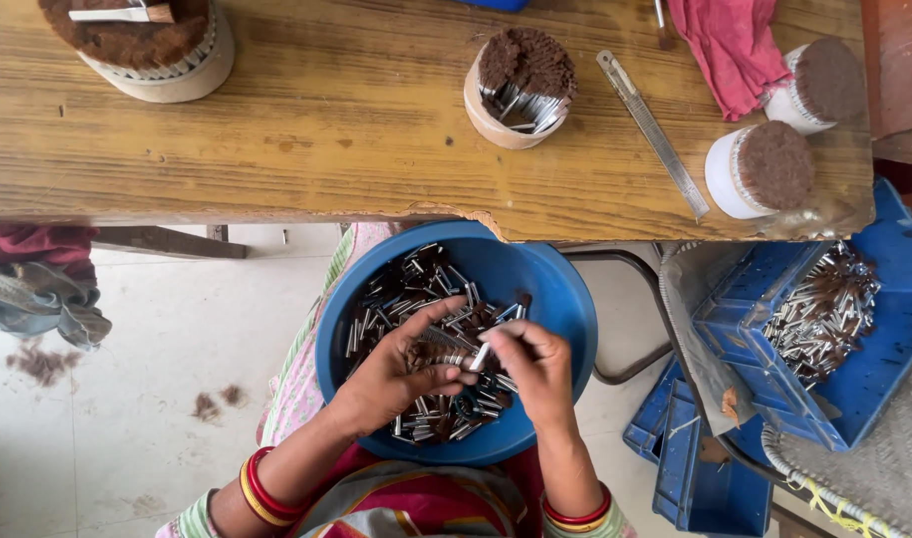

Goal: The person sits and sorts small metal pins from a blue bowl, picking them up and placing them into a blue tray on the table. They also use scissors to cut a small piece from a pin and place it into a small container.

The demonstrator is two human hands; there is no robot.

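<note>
Both hands (466, 369) pinch what looks like a metal ferrule (481, 356).

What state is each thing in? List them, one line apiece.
Left hand: over the bowl, fingers curled on a clump of ferrules.
Right hand: pinching one small metal ferrule.
Blue bowl: on the lap, partly filled with ferrules.
Small cup: upright on the table, holding bristle and ferrules.
Blue crate: on the floor, holding a heap of ferrules.
Metal ruler: lying flat.
Pink cloth: crumpled.
</note>
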